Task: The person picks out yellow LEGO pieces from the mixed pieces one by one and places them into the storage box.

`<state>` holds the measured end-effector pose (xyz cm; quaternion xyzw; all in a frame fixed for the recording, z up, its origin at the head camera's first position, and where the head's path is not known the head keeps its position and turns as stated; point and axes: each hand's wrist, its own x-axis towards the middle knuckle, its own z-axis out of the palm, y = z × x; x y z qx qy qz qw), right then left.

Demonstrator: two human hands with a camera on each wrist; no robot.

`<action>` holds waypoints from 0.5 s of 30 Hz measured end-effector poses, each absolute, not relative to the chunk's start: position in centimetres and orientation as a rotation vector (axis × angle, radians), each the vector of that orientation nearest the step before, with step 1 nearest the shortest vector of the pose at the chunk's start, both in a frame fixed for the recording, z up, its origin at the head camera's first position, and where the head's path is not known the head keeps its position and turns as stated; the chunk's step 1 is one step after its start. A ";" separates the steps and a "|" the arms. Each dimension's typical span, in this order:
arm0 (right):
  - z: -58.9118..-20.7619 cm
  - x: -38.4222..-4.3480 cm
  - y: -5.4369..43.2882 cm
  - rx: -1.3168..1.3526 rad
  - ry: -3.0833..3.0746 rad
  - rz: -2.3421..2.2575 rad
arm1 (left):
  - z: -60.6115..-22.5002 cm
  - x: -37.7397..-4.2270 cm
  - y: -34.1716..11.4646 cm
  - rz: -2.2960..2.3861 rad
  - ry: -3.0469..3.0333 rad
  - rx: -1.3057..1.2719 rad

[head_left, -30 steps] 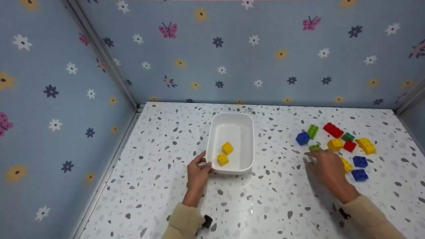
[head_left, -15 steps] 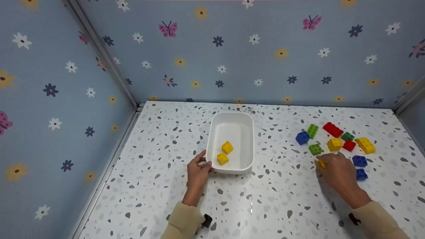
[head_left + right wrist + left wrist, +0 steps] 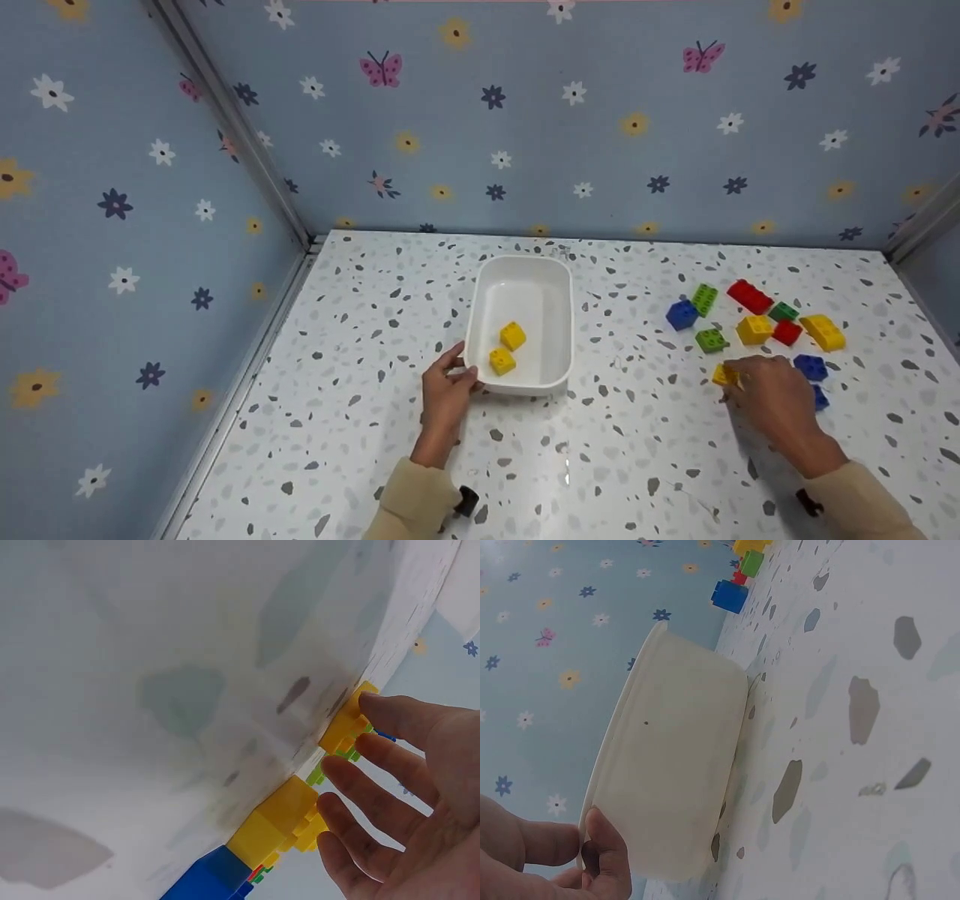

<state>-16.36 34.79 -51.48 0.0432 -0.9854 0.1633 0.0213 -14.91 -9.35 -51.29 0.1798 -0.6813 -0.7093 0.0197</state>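
My left hand (image 3: 448, 394) grips the near left corner of a white plastic tub (image 3: 553, 330), thumb on the rim and fingers under it. Two yellow toy bricks lie inside the tub, one (image 3: 513, 335) behind the other (image 3: 502, 361). Over on the right, my right hand (image 3: 776, 401) has its thumb and index finger at a small yellow brick (image 3: 724, 374) on the table, seemingly pinching it; the other fingers are spread in the right wrist view. Another yellow brick (image 3: 274, 821) appears there below these fingers, hidden by the hand in the head view.
Around the right hand lie loose bricks: blue (image 3: 682, 315), light green (image 3: 711, 340), red (image 3: 750, 297), yellow (image 3: 754, 329) and a curved yellow one (image 3: 823, 332). Two blue bricks, one of them (image 3: 811, 367) fully visible, sit beside the hand. Flower-patterned walls (image 3: 525, 112) enclose the speckled table (image 3: 337, 337).
My right hand has shifted right and slightly toward me, uncovering the light green brick and coming to the small yellow brick. The left hand and tub have stayed put.
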 end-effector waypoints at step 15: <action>-51.6 -16.4 34.7 0.100 -3.057 0.480 | -51.4 -14.8 -9.4 -2.207 -2.102 0.551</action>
